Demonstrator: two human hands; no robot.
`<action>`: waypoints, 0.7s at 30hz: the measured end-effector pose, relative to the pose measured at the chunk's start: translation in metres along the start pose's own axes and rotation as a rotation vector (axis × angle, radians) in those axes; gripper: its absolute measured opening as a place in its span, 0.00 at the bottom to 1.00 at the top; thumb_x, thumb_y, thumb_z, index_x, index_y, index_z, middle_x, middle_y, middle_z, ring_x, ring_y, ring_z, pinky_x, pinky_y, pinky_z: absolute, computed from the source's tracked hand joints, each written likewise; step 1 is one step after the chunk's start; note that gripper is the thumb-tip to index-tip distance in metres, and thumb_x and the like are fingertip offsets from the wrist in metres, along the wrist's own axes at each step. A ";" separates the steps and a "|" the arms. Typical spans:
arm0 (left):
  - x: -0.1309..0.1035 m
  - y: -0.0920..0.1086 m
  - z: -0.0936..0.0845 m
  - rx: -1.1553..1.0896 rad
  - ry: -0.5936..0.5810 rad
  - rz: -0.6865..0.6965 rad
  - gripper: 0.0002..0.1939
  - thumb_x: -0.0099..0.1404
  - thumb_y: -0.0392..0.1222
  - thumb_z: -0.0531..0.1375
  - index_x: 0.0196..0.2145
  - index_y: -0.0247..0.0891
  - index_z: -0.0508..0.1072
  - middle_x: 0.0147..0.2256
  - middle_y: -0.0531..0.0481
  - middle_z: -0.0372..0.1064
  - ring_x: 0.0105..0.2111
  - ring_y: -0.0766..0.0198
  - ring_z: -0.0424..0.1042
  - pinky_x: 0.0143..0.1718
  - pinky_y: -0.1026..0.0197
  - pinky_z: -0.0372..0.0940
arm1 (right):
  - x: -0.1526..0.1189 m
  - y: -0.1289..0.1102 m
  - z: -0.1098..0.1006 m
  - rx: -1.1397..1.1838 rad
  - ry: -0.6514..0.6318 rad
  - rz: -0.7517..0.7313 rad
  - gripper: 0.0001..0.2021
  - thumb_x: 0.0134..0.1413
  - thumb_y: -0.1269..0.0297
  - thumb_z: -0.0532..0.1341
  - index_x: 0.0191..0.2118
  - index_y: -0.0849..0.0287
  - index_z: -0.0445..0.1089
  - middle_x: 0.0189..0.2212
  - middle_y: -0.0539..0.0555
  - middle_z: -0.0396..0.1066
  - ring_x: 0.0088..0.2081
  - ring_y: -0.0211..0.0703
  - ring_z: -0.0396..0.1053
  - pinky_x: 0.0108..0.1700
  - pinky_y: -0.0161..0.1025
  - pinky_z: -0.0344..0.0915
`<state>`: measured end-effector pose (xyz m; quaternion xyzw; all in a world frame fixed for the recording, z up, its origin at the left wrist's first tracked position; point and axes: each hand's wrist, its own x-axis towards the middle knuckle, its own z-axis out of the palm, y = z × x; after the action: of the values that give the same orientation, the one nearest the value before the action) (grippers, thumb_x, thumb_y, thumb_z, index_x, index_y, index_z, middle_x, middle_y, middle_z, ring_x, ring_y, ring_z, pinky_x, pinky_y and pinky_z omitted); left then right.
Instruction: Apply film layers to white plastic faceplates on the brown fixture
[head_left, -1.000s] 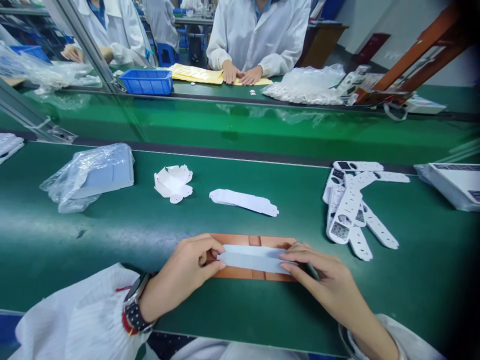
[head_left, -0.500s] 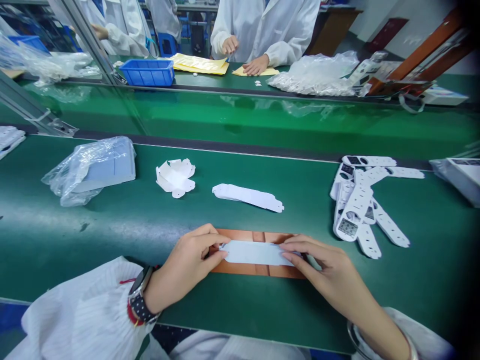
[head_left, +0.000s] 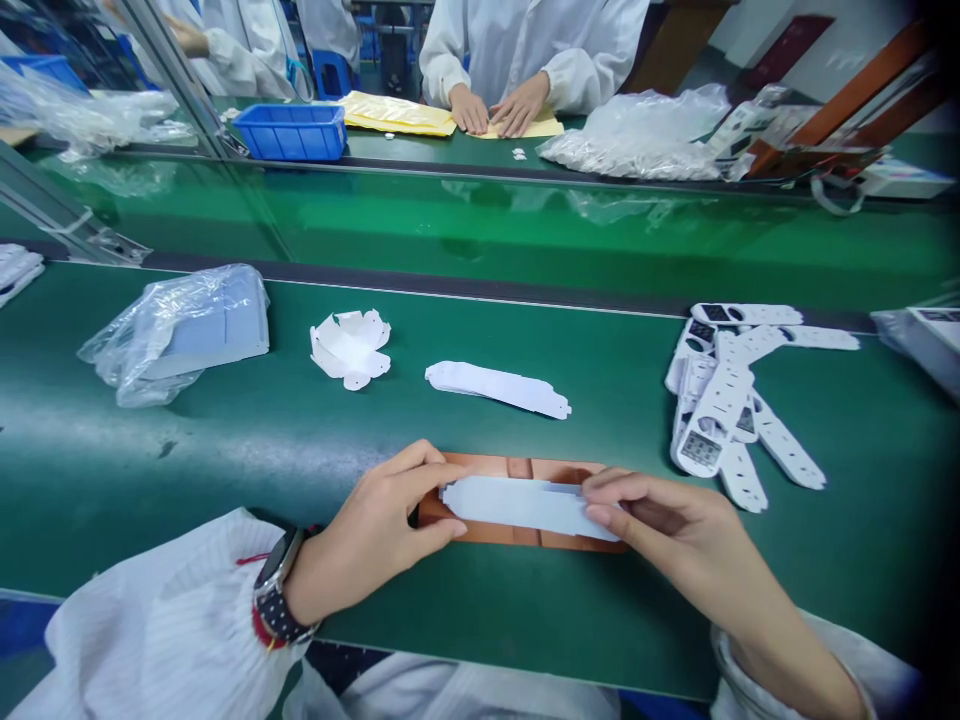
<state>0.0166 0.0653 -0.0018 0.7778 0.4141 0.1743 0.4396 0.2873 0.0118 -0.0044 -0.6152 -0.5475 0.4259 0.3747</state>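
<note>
Pinching the right end, we hold the thin pale-blue plastic-looking strip (head_left: 517, 505) in our right hand (head_left: 679, 535), over the copper-brown flat slab (head_left: 486, 465) near the front edge of the green table (head_left: 517, 610). Our left hand (head_left: 379, 515) spreads loosely around its left end. Let's square it gently, long axis running left-right.

You can read no text, brand or number anywhere here. In the pile of white casings (head_left: 726, 385) on your right, the front one bears a grey panel (head_left: 703, 449) with dark, digit-like marks, too small and blurred for you to make out. The rearmost one carries a dark panel (head_left: 716, 313), equally illegible.
</note>
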 end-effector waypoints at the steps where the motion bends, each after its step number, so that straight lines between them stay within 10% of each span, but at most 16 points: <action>1: 0.000 0.000 -0.001 -0.012 -0.002 -0.007 0.24 0.57 0.33 0.61 0.52 0.45 0.68 0.36 0.54 0.63 0.26 0.70 0.59 0.28 0.66 0.61 | 0.001 0.000 -0.002 0.018 0.001 0.026 0.11 0.45 0.54 0.68 0.27 0.58 0.75 0.30 0.57 0.76 0.36 0.48 0.74 0.35 0.38 0.72; 21: 0.002 -0.002 0.000 0.124 -0.050 -0.087 0.13 0.61 0.37 0.59 0.45 0.40 0.74 0.22 0.59 0.56 0.20 0.71 0.55 0.23 0.68 0.54 | 0.012 -0.014 0.007 -0.236 -0.092 0.078 0.18 0.48 0.45 0.62 0.28 0.57 0.74 0.28 0.54 0.74 0.27 0.42 0.66 0.26 0.37 0.60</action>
<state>0.0171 0.0677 -0.0043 0.7889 0.4464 0.1095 0.4078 0.2767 0.0253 0.0044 -0.6556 -0.5859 0.4007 0.2574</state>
